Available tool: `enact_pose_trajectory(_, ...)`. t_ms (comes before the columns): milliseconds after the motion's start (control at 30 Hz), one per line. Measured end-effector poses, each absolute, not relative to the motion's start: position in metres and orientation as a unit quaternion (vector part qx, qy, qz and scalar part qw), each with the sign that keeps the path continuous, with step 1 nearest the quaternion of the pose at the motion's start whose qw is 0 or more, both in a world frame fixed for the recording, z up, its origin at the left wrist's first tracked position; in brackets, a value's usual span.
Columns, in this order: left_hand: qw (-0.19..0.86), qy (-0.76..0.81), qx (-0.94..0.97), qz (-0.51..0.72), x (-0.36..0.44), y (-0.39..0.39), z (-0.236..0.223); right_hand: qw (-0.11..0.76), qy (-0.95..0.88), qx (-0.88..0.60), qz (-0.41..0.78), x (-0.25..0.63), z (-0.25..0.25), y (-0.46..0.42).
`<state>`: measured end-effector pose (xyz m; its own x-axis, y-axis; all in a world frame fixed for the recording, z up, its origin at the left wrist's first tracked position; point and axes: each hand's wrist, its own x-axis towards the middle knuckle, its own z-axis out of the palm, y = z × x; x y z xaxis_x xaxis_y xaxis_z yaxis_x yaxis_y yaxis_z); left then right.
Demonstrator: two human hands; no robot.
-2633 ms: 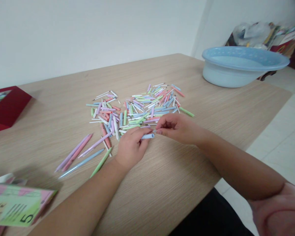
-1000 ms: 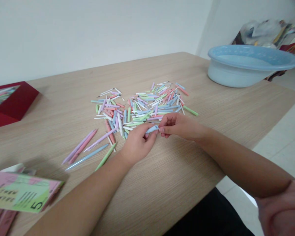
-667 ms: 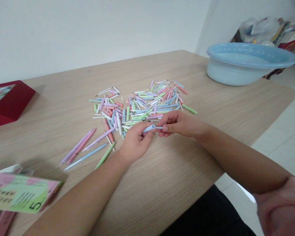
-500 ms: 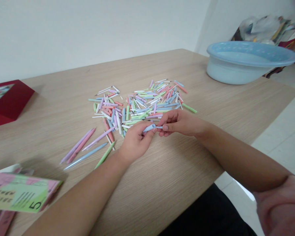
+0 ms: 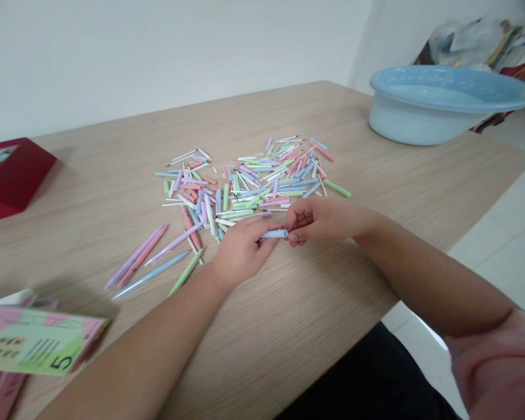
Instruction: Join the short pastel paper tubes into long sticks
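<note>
My left hand (image 5: 240,252) is closed round a short light blue pen barrel (image 5: 275,234), whose open end points right. My right hand (image 5: 321,220) meets it there, fingers pinched at the barrel's end; what they pinch is hidden. Both hands rest low over the wooden table (image 5: 289,315), just in front of a heap of pastel pen parts (image 5: 249,184): barrels, caps and thin white refills in blue, green, pink and purple. Several whole pens (image 5: 155,265) lie side by side to the left of my left hand.
A light blue plastic basin (image 5: 446,105) stands at the table's far right corner. A dark red box (image 5: 13,175) sits at the left edge. Pink and green printed cartons (image 5: 35,347) lie at the near left. The floor drops away on the right.
The blue barrel was tilted up toward my right hand; now it lies level, and the thin piece seen sticking out of its end no longer shows. My view shifted slightly.
</note>
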<state>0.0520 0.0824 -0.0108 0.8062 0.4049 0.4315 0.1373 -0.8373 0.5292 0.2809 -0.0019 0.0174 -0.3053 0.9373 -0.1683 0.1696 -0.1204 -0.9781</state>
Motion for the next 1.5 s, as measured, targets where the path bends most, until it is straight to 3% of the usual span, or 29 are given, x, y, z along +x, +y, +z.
enact_pose_trajectory(233, 0.234, 0.189, 0.913, 0.275, 0.053, 0.082, -0.011, 0.305, -0.597, -0.491, 0.557, 0.28, 0.011, -0.001)
enact_pose_trajectory(967, 0.24, 0.25, 0.897, 0.276, 0.053, 0.076, -0.009, 0.371, -0.597, -0.469, 0.536, 0.269, 0.003, -0.001)
enact_pose_trajectory(1133, 0.204, 0.26, 0.903, 0.273, 0.052, 0.076, -0.009, 0.36, -0.62, -0.514, 0.471, 0.271, 0.01, 0.001)
enact_pose_trajectory(1267, 0.154, 0.266, 0.917, 0.254, 0.052, 0.077, -0.01, 0.368, -0.651, -0.564, 0.351, 0.278, 0.019, -0.001)
enact_pose_trajectory(1400, 0.138, 0.291, 0.92, 0.223, 0.053, 0.079, -0.009, 0.326, -0.735, -0.565, 0.185, 0.281, 0.027, -0.005)
enact_pose_trajectory(1500, 0.12, 0.301, 0.923, 0.205, 0.053, 0.08, -0.009, 0.284, -0.777, -0.541, 0.15, 0.279, 0.028, -0.006)
